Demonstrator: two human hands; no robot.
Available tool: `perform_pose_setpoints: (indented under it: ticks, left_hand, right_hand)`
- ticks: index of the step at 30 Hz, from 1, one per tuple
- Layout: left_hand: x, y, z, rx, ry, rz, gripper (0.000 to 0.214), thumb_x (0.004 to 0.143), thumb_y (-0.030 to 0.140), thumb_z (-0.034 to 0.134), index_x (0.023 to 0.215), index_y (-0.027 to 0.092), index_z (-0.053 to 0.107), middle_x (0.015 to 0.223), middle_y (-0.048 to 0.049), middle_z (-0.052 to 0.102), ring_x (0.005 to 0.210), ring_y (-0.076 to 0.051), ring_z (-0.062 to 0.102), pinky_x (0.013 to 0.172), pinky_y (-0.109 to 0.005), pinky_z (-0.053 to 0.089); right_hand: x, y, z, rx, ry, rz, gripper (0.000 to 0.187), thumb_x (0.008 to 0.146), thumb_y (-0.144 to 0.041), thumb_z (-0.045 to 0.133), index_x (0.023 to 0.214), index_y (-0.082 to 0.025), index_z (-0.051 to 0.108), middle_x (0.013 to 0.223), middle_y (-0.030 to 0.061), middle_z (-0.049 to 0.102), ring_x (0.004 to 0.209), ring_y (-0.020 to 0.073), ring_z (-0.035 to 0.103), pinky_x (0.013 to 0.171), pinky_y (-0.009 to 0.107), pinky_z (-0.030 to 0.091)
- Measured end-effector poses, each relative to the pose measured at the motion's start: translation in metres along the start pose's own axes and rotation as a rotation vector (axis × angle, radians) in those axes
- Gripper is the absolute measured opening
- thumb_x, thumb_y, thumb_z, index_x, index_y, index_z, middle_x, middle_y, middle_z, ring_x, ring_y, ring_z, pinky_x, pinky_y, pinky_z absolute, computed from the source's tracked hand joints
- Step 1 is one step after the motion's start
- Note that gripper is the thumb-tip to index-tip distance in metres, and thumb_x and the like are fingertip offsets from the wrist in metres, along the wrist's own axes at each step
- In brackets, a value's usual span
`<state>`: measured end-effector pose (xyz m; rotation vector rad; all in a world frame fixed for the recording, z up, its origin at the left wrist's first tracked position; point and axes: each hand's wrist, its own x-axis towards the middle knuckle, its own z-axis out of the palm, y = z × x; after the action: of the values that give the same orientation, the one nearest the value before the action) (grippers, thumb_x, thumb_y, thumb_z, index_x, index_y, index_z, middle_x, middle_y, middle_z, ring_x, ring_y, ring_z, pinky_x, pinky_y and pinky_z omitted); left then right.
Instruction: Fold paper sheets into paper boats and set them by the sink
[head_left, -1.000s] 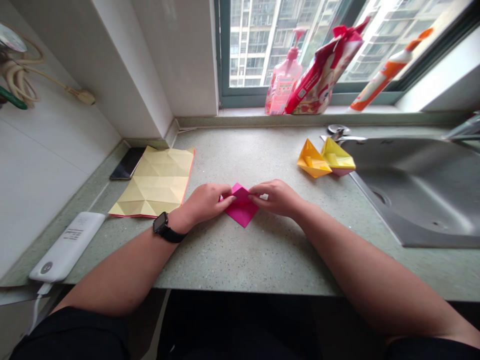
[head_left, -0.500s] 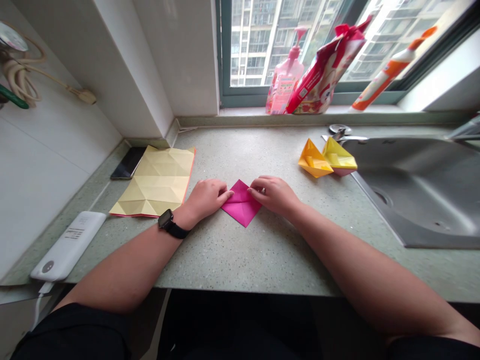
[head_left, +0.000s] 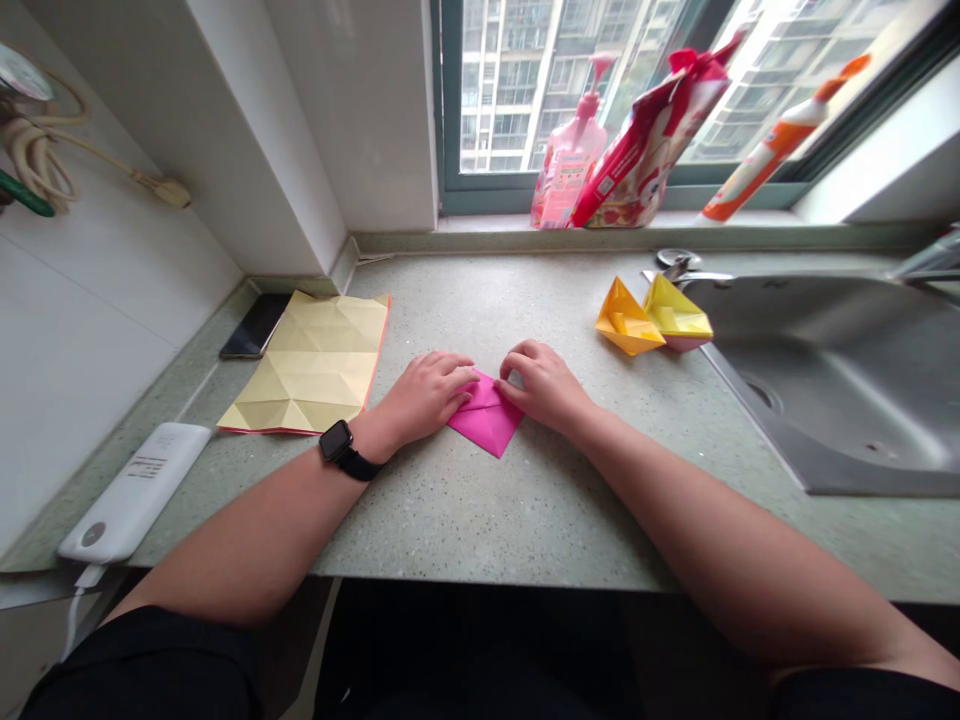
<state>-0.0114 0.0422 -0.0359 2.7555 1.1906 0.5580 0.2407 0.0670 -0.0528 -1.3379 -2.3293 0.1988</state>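
Observation:
A pink sheet of origami paper [head_left: 491,427], folded into a small diamond with a crosswise crease, lies on the counter between my hands. My left hand [head_left: 429,395] holds its left side, the fingers reaching across the upper part and the thumb near the left edge. At the right corner, the thumb and fingers of my right hand [head_left: 545,385] are closed on the paper. The fingers hide the top corner and part of both sides. A black watch [head_left: 339,443] is on my left wrist.
Creased yellow paper sheets [head_left: 307,365] lie left beside a phone [head_left: 256,326] and a white power bank [head_left: 135,490]. Two folded paper boats, orange [head_left: 628,318] and yellow [head_left: 679,312], stand near the steel sink [head_left: 825,380]. Bottles and a red bag [head_left: 645,150] line the windowsill.
My left hand has shifted right, its fingers now over the paper's top. The paper has turned slightly, its bottom corner moving right. My right fingers are curled a bit more.

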Motion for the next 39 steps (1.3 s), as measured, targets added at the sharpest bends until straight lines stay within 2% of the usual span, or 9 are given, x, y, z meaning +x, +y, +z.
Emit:
perform_pose_setpoints:
  ticks: [2,5,9,13,18,23,31,35,39]
  left_hand:
    - [0.000,-0.001,0.000,-0.035,-0.033,0.062,0.023,0.112,0.027,0.055,0.124,0.024,0.075,0.143,-0.0062,0.073,0.133,-0.027,0.065,0.115,-0.047,0.047]
    - [0.001,-0.001,0.001,-0.062,-0.076,0.079,0.025,0.113,0.032,0.056,0.127,0.025,0.075,0.143,-0.0051,0.074,0.134,-0.027,0.066,0.115,-0.048,0.047]
    - [0.002,0.003,0.001,-0.034,-0.093,0.014,0.030,0.113,0.037,0.056,0.134,0.025,0.074,0.150,-0.0062,0.071,0.140,-0.028,0.063,0.119,-0.050,0.044]
    - [0.003,0.008,0.004,-0.012,-0.134,-0.079,0.036,0.115,0.038,0.051,0.144,0.027,0.069,0.158,-0.0058,0.066,0.149,-0.029,0.057,0.124,-0.052,0.040]
    - [0.001,0.008,0.012,0.024,-0.218,-0.109,0.050,0.118,0.041,0.039,0.164,0.028,0.051,0.172,-0.0084,0.050,0.163,-0.032,0.039,0.132,-0.060,0.026]
    - [-0.003,0.008,0.014,0.047,-0.317,-0.104,0.062,0.119,0.045,0.024,0.176,0.023,0.030,0.181,-0.0108,0.031,0.171,-0.033,0.021,0.136,-0.063,0.013]
    - [-0.003,0.013,0.009,0.075,-0.370,-0.124,0.063,0.117,0.041,0.023,0.177,0.022,0.025,0.183,-0.0093,0.026,0.172,-0.031,0.016,0.138,-0.062,0.009]
    - [-0.003,0.014,0.006,0.074,-0.373,-0.121,0.063,0.117,0.041,0.023,0.177,0.022,0.026,0.183,-0.0093,0.026,0.173,-0.032,0.015,0.138,-0.062,0.009]
    - [-0.002,0.012,0.007,0.080,-0.371,-0.111,0.062,0.117,0.038,0.024,0.176,0.021,0.028,0.184,-0.0090,0.025,0.172,-0.032,0.016,0.138,-0.063,0.009]
  right_hand:
    - [0.000,0.000,0.000,-0.006,-0.005,0.006,0.005,0.096,-0.027,0.072,0.093,-0.025,0.075,0.113,0.0108,0.070,0.105,0.0288,0.064,0.096,0.045,0.053]
    - [-0.001,0.000,0.000,-0.012,-0.012,0.013,0.005,0.097,-0.029,0.072,0.095,-0.025,0.075,0.115,0.0114,0.070,0.107,0.0291,0.065,0.098,0.045,0.053]
    - [-0.001,0.001,0.000,0.018,-0.012,-0.002,0.014,0.096,-0.035,0.075,0.106,-0.026,0.075,0.121,0.0118,0.071,0.113,0.0307,0.066,0.102,0.048,0.054]
    - [-0.002,0.002,0.003,0.077,-0.041,-0.013,0.035,0.094,-0.041,0.080,0.125,-0.028,0.073,0.134,0.0129,0.069,0.128,0.0332,0.064,0.112,0.053,0.052]
    - [-0.004,0.001,0.012,0.054,-0.110,0.025,0.062,0.090,-0.057,0.082,0.144,-0.030,0.065,0.158,0.0168,0.058,0.151,0.0406,0.050,0.126,0.064,0.039]
    - [-0.002,0.004,0.014,0.012,-0.191,0.093,0.075,0.090,-0.065,0.080,0.154,-0.030,0.060,0.171,0.0169,0.047,0.163,0.0451,0.035,0.132,0.069,0.028]
    - [0.006,0.041,-0.003,0.031,-0.321,0.160,0.100,0.085,-0.070,0.081,0.168,-0.028,0.048,0.181,0.0168,0.034,0.168,0.0439,0.025,0.136,0.064,0.024]
    - [0.006,0.065,-0.011,0.042,-0.332,0.141,0.100,0.082,-0.067,0.086,0.167,-0.031,0.050,0.180,0.0148,0.036,0.168,0.0452,0.026,0.134,0.066,0.027]
    - [0.004,0.072,-0.019,0.060,-0.315,0.109,0.090,0.084,-0.059,0.087,0.164,-0.030,0.056,0.178,0.0142,0.041,0.167,0.0430,0.029,0.134,0.065,0.029]
